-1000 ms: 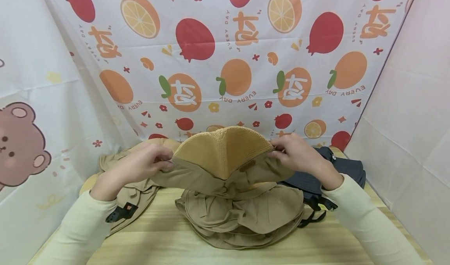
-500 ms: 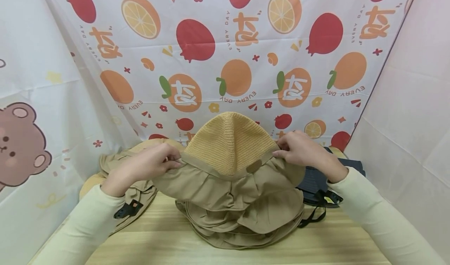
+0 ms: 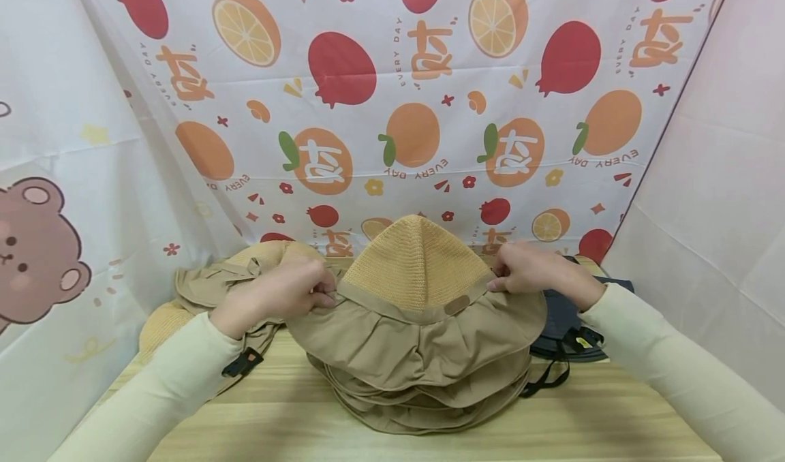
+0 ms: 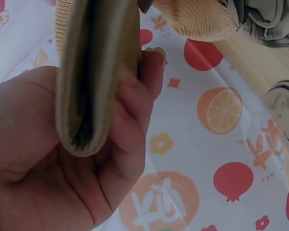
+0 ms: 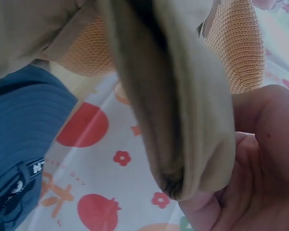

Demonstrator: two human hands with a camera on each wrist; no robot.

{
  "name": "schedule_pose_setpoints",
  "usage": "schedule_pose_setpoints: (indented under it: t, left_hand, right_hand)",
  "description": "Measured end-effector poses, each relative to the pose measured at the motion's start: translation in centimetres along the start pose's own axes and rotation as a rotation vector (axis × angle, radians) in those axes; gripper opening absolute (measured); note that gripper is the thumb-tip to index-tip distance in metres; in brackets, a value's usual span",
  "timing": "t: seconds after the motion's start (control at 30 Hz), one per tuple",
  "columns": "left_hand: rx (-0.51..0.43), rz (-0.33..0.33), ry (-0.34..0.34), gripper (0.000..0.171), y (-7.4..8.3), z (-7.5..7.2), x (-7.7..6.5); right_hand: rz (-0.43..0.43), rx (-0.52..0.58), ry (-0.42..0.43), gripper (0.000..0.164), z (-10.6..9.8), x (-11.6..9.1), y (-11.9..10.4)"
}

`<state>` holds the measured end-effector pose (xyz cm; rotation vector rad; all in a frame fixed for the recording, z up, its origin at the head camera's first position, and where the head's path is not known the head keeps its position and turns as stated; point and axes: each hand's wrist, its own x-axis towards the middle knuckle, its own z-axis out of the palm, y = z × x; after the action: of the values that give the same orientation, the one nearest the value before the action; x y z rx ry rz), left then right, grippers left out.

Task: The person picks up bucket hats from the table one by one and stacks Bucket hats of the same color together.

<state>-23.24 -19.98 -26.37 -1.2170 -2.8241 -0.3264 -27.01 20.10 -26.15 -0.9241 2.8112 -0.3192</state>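
A sun hat with a yellow knitted crown [image 3: 420, 264] and a khaki ruffled brim [image 3: 392, 353] is stretched between both hands. My left hand [image 3: 282, 288] pinches it on the left, where crown meets brim; my right hand [image 3: 540, 271] grips the matching spot on the right. In the left wrist view, the folded brim edge [image 4: 103, 82] passes between thumb and fingers. Seen from the right wrist, the brim [image 5: 202, 115] hangs folded beside the thumb and fingers. Directly below, overlapped by this hat, lies a stack of khaki hats [image 3: 423, 418].
More knitted khaki hats [image 3: 217, 281] lie at the left, with a black buckle [image 3: 242, 362] near the left sleeve. Dark blue hats [image 3: 561, 322] with a black strap [image 3: 546, 380] sit at the right, partly behind the right arm. A fruit-print cloth [image 3: 405, 53] hangs behind the wooden table [image 3: 319, 424].
The hat's crown has turned up into a peak and its brim has spread open. Both hands have shifted right, and the brim has come lower over the stack.
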Motion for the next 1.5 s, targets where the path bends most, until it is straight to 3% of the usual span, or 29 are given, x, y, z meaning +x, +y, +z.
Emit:
schedule_pose_setpoints:
  t: [0.23,0.5,0.77,0.9,1.1,1.2,1.23,1.37,1.5]
  left_hand:
    - [-0.051,-0.017,-0.108,0.046,-0.2,1.0,0.7]
    - [-0.097,-0.027,-0.151,0.051,-0.8,2.8,1.0]
    - [-0.075,-0.042,-0.119,0.048,-2.4,5.4,1.2]
    - [-0.053,-0.071,-0.102,0.045,-2.4,6.1,1.2]
    - [0.019,-0.207,-0.132,0.035,-1.1,5.9,1.3]
    - [0.076,-0.261,-0.145,0.010,0.0,5.1,1.5]
    - [0.094,-0.264,-0.140,0.010,0.4,4.8,1.7]
    - [0.082,-0.234,-0.127,0.046,3.1,3.9,3.1]
    - [-0.016,-0.189,-0.147,0.072,5.6,4.6,4.8]
  right_hand:
    - [0.020,0.036,-0.128,0.048,1.1,0.0,0.5]
    - [0.039,0.036,-0.214,0.055,3.1,0.9,1.3]
    - [0.074,0.029,-0.262,0.056,4.5,1.7,2.0]
    - [0.097,0.023,-0.263,0.054,5.0,1.8,2.0]
    - [0.108,-0.040,-0.241,0.038,5.3,1.7,1.4]
    - [0.103,-0.084,-0.170,0.019,5.3,1.5,0.5]
    - [0.092,-0.099,-0.138,0.016,5.3,1.4,0.1]
    - [0.039,-0.145,-0.013,0.037,5.7,1.5,-1.7]
    - [-0.023,-0.116,0.027,0.062,6.6,1.9,-3.4]
